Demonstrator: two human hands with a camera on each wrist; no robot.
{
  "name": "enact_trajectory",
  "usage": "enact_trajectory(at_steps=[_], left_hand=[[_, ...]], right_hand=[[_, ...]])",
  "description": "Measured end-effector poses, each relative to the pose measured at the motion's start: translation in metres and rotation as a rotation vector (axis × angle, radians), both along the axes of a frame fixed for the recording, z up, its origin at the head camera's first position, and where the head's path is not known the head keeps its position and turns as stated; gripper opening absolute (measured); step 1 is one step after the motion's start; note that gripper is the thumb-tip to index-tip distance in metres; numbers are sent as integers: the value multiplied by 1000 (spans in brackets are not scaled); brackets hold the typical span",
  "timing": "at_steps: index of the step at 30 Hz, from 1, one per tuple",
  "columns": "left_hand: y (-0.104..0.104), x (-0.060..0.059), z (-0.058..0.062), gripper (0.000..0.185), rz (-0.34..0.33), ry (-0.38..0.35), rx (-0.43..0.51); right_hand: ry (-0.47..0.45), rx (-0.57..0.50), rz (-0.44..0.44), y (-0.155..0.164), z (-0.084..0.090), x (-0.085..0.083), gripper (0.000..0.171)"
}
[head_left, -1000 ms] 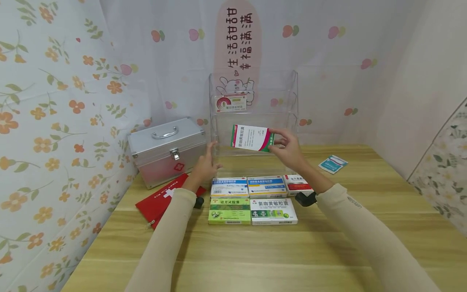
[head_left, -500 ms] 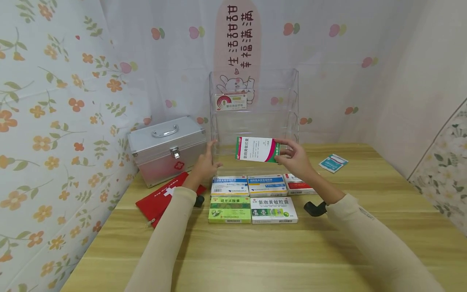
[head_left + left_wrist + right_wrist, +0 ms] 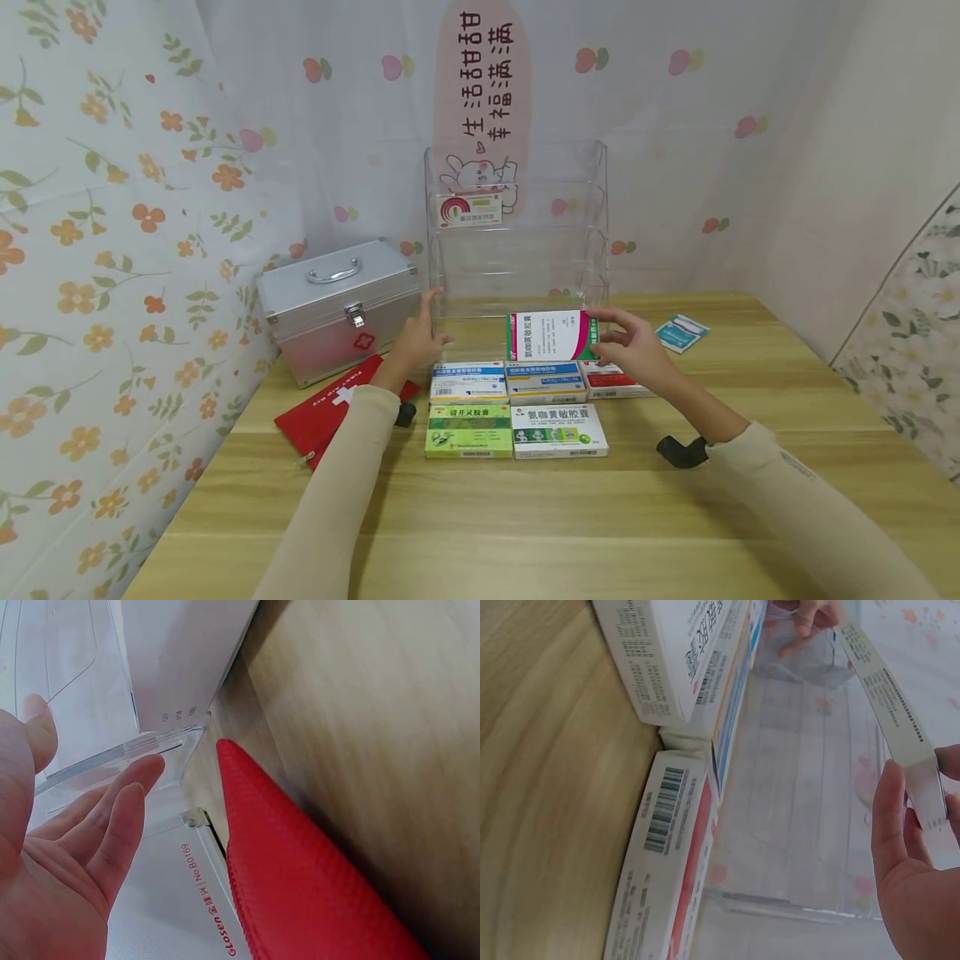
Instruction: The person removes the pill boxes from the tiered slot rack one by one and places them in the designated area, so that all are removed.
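A white medicine box (image 3: 546, 336) with a green left edge and a magenta and green right end is pinched at that right end by my right hand (image 3: 636, 346). It is upright, low in front of the clear acrylic tiered rack (image 3: 517, 272), just behind the rows of boxes. The right wrist view shows the narrow side of this box (image 3: 889, 697) between thumb and fingers. My left hand (image 3: 415, 340) is at the rack's left side with its fingers extended. In the left wrist view the rack's clear edge (image 3: 120, 754) runs between thumb and fingers.
Several medicine boxes lie in two rows before the rack, including a green box (image 3: 469, 432) and a white box (image 3: 558, 432). One box (image 3: 469, 210) stands in an upper tier. A silver case (image 3: 341, 308) and red pouch (image 3: 330, 408) are left; a blue packet (image 3: 681, 332) is right.
My right hand has brought the pinched medicine box down and to the right, from mid-rack height to just above the back row of boxes. My left hand has stayed at the rack's side.
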State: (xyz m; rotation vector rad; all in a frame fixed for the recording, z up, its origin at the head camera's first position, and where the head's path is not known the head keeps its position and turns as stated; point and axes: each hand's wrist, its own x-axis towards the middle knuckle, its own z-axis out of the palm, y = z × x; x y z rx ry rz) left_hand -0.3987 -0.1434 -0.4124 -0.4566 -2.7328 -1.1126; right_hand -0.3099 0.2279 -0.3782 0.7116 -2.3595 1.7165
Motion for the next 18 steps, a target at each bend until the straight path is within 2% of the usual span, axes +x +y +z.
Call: enact_trajectory(at_steps=[5,9,18], left_hand=[[0,-1,-1,92,-4,6,-6],[0,-1,0,91,-3,19,-12],[0,3,2,91,-4,8,-21]], right_hand=[[-5,20,4,14,-4,8,48],[-42,47,-25,22,-6,15,48],[-113,61,-23,47,-14,33,48]])
